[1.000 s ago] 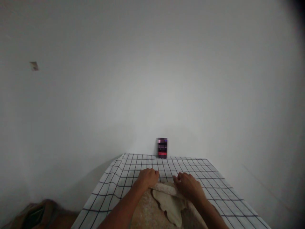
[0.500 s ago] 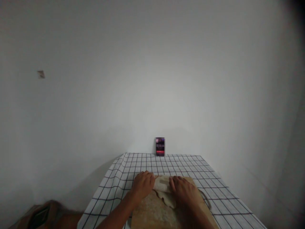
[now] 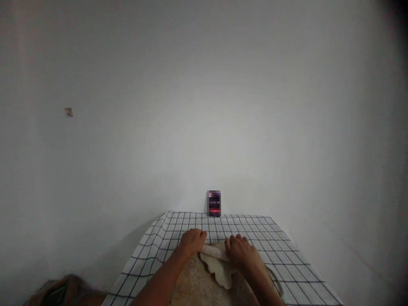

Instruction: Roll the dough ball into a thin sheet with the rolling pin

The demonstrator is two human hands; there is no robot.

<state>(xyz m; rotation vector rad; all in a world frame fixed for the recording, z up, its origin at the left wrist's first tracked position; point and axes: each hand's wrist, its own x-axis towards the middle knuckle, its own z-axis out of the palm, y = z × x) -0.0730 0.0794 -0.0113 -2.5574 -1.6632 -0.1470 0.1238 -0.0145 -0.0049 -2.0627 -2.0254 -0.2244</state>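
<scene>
Left hand point(image 3: 193, 240) and right hand point(image 3: 240, 251) curl over a pin point(image 3: 215, 252), fingers folded round it.
Nearest is the floury board point(image 3: 193, 284), a loop point(image 3: 278, 282) by its right edge; dough point(image 3: 221, 272) lies on it, ragged edge showing on the person's side of the pin. Beyond, checked cloth point(image 3: 153, 265) reaches the wall point(image 3: 204, 127), where a pixelated dark panel point(image 3: 214, 205) stands upright.

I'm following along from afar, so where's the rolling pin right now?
In the head view, the rolling pin lies across the dough on the board, low near the middle, between the left hand and right hand.
</scene>
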